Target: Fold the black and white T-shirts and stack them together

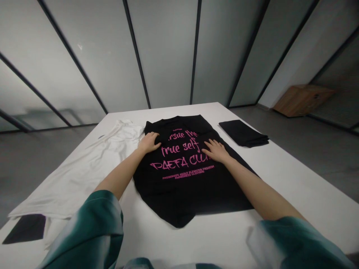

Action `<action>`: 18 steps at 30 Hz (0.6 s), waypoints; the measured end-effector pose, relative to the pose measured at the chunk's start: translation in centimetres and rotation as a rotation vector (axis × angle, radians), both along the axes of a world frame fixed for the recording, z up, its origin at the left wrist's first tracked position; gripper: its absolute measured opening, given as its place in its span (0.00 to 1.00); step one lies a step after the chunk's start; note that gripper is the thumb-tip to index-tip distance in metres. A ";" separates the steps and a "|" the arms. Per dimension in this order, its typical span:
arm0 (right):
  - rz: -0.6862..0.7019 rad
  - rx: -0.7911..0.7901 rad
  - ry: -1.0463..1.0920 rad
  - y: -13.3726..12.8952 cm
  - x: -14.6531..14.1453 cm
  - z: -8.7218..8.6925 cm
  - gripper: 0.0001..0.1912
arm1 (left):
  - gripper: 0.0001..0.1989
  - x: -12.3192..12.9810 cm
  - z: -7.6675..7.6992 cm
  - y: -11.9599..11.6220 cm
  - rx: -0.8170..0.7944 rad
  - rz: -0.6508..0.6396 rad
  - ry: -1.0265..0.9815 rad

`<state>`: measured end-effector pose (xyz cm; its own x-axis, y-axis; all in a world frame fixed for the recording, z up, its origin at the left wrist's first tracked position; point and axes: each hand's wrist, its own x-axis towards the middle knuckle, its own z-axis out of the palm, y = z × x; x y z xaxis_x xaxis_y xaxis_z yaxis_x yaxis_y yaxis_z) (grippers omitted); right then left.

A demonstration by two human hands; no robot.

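A: Where is the black T-shirt (179, 198) lying?

B: It's lying spread out in the middle, its pink lettering (182, 162) facing up and reading the right way round for the person, so the collar end is probably pointing away.

A: What are the hands doing?

B: Both are resting palm down on it. The left hand (148, 142) is covering its left edge, higher up; the right hand (217, 150) is touching the ends of the words, fingers spread wide. Neither is closing around anything. I'd guess the parted fingers are spreading light pressure so the cloth is lying flat.

A: Is it lying evenly?

B: Not quite: the near edge is dipping lower on the left.

A: And around it?

B: A folded black cloth (242, 132) is sitting to the right, apart, perhaps so the stack isn't getting disturbed. A rumpled white garment (92, 164) is sprawling along the left, with a dark cloth (26, 228) poking out beneath its near end.

A: What's supporting everything?

B: A white table (294, 186). Beyond it, frosted panels (168, 45) are standing, and a wooden box (303, 99) is sitting far right.
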<state>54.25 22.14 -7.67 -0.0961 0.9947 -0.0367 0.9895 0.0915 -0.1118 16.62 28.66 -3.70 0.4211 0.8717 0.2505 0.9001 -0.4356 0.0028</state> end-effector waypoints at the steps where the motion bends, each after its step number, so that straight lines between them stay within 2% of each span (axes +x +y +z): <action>1: -0.001 -0.001 -0.002 0.0 0.0 0.0 0.38 | 0.18 0.2 -0.2 -0.1 -0.033 -0.036 0.032; 3: -0.003 -0.001 -0.004 0.0 -0.1 0.1 0.38 | 0.14 0.7 -0.3 -0.3 -0.119 -0.085 0.074; 5: -0.004 0.000 -0.001 -0.1 -0.1 0.1 0.38 | 0.17 1.1 -0.2 -0.5 -0.166 -0.094 0.043; 9: 0.000 0.002 0.007 -0.1 0.0 0.1 0.37 | 0.25 1.2 0.0 -0.3 -0.100 0.043 -0.059; 13: 0.003 0.016 0.010 -0.1 0.1 0.0 0.37 | 0.28 0.7 -1.4 -0.1 -0.174 0.185 0.040; 15: 0.001 0.020 0.012 0.0 0.2 -0.1 0.37 | 0.30 0.5 -2.2 -0.4 -0.211 0.198 0.074; 18: -0.005 0.031 0.033 -0.1 0.1 -0.3 0.37 | 0.29 0.4 -3.0 -1.2 -0.148 0.197 0.038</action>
<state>54.32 22.09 -7.96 -0.0920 0.9958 -0.0024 0.9857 0.0907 -0.1419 17.05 27.43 -6.68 0.2458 0.9641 0.1009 0.9684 -0.2488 0.0181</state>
